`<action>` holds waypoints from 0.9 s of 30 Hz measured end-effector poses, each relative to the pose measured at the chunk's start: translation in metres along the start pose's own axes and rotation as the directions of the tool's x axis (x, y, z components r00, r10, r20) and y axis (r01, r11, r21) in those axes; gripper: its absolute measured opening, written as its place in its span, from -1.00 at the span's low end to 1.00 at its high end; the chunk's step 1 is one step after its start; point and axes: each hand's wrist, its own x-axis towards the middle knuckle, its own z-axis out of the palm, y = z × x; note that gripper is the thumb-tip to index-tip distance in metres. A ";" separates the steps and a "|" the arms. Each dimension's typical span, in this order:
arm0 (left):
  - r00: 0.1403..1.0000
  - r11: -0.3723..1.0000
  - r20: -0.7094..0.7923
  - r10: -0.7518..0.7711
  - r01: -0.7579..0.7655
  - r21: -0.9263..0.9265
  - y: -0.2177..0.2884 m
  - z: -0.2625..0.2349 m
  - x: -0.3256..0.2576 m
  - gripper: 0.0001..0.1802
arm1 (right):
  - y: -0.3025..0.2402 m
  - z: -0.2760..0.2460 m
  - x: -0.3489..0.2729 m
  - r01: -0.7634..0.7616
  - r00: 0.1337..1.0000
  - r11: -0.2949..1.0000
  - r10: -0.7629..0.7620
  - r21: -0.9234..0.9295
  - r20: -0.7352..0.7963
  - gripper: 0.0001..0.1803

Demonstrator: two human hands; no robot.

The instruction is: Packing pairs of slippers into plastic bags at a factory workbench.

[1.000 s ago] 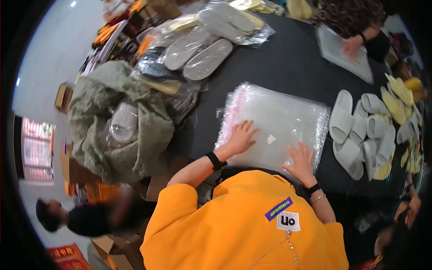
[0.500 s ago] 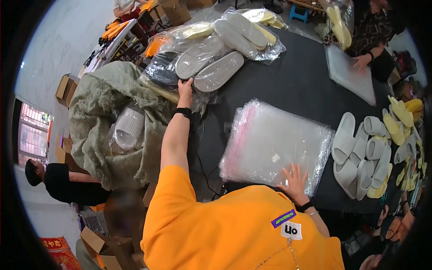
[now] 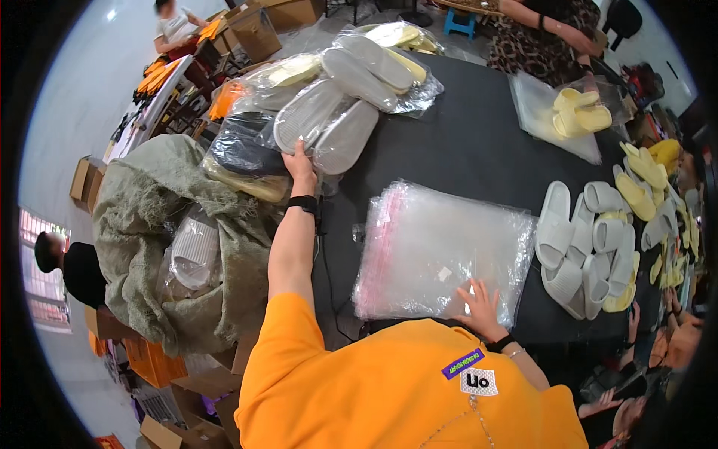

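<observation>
Judged to be only partway along, going by wrapped against bare. Saw as done, at the far left of the matt black table [image 3: 471, 112], a pair of ribbed light-grey slippers inside clear plastic [image 3: 310, 116], heaped among further bagged footwear, with a dark bundle in shiny film [image 3: 247, 146] just beside. Counted as done too a ribbed pale-grey slipper in clear film [image 3: 194, 254], nested in a crumpled grey-green cloth sack [image 3: 134, 239] at the near left. Noted as left over a cluster of bare grey open-toed slippers [image 3: 555, 224] at the right, with loose pale-yellow slippers [image 3: 637, 196] just beyond. Found in the near middle a flat stack of clear plastic bags with a pink edge [image 3: 449, 232], apparently unfilled.

Reached out to the far left with the left hand [image 3: 301, 166], curled and closed onto the near edge of the bagged grey pair, with a fingertip showing on top of the plastic. Could not make out the underside of the grip, nor its firmness. Grasped nothing with the right hand [image 3: 482, 314]: laid it open on the near right part of the bag stack, fingers spread, touching the top bag only.
</observation>
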 end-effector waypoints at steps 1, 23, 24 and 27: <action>1.000 1.000 0.011 0.020 -0.020 0.001 0.010 0.006 -0.008 -0.54 | 0.001 0.001 0.000 0.004 1.000 1.000 -0.004 0.000 -0.006 -0.17; 0.521 0.851 0.823 -0.228 -0.304 0.428 0.078 0.037 -0.266 -0.77 | 0.030 -0.021 0.005 -0.194 0.873 0.283 0.487 0.939 0.034 -0.50; 0.577 0.860 0.789 -0.212 -0.273 0.430 0.069 0.029 -0.250 -0.78 | 0.032 -0.022 0.004 -0.240 0.887 0.262 0.450 0.935 0.102 -0.44; 0.691 0.699 0.704 -0.165 -0.422 0.578 0.050 -0.007 -0.212 -0.78 | 0.012 -0.035 -0.002 -0.317 0.906 0.181 0.349 0.931 0.241 -0.34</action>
